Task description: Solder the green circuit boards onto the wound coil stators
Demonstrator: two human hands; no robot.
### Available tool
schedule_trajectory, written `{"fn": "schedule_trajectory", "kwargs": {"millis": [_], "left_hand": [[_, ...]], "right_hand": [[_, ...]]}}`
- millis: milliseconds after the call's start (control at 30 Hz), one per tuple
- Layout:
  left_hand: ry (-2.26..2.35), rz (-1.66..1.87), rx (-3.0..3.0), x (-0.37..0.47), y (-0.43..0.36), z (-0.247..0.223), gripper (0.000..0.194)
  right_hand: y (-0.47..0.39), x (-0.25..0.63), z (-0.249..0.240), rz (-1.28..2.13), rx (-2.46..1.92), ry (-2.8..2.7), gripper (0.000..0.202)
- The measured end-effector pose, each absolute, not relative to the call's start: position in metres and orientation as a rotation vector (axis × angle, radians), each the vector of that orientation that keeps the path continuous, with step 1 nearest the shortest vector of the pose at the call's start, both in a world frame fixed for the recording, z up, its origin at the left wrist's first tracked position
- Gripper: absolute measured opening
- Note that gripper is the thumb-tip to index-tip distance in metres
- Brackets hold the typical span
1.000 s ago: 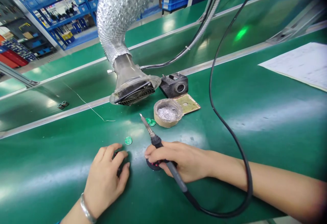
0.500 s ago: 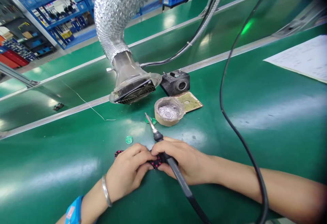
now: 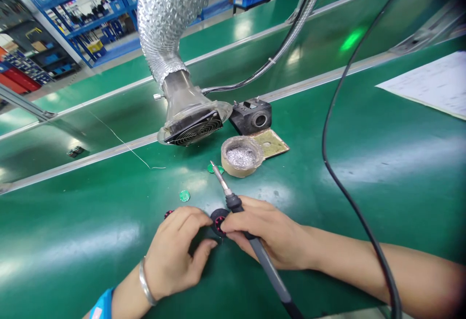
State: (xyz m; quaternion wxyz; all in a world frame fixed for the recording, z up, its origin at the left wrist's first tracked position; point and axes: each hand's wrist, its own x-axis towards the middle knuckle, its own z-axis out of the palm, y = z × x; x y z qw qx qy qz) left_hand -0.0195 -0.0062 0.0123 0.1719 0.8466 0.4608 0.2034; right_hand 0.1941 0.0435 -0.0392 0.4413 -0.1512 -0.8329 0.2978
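Observation:
My right hand [image 3: 271, 229] is closed around a soldering iron [image 3: 267, 265], whose metal tip points up and away over the bench. The same hand's thumb and fingertips rest at a small round black part [image 3: 217, 221] with a pink-red ring pattern, partly hidden by them. On the other side of that part, my left hand [image 3: 182, 246] has its thumb and fingers apart with nothing between them; its index fingertip is close to the black rim, and contact is unclear. Behind its knuckles a second black-and-pink part [image 3: 168, 214] shows partly. A small green disc [image 3: 184, 195] lies beyond.
A round tub of silvery scraps [image 3: 242, 156] stands beside a yellowish sponge plate [image 3: 273, 143] and a black iron holder [image 3: 253, 117]. The fume extractor hood [image 3: 196, 120] hangs above the bench. More green discs [image 3: 211, 168] lie near the tub. A black cable [image 3: 335, 173] crosses the right side.
My left hand has let go of the black part and drawn back leftward, its fingers opening. The part now shows more fully at my right fingertips. The soldering iron has shifted slightly right.

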Motion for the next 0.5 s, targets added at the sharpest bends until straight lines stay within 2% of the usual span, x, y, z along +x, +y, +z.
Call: {"fn": "schedule_trajectory", "kwargs": {"millis": [100,233,500], "left_hand": [[1.407,0.508,2.423,-0.008,-0.008,0.001,0.037],[1.389,0.552,2.336,-0.001,-0.003,-0.009,0.022],[1.222,0.616,2.458,-0.012,0.006,-0.003,0.020]], "right_hand": [[0.041,0.196,-0.037,0.805,-0.355,-1.982,0.022],[0.047,0.202,-0.034,0.904,-0.359,-1.885,0.030],[0.051,0.196,-0.040,0.838,-0.534,-2.130,0.037]]}}
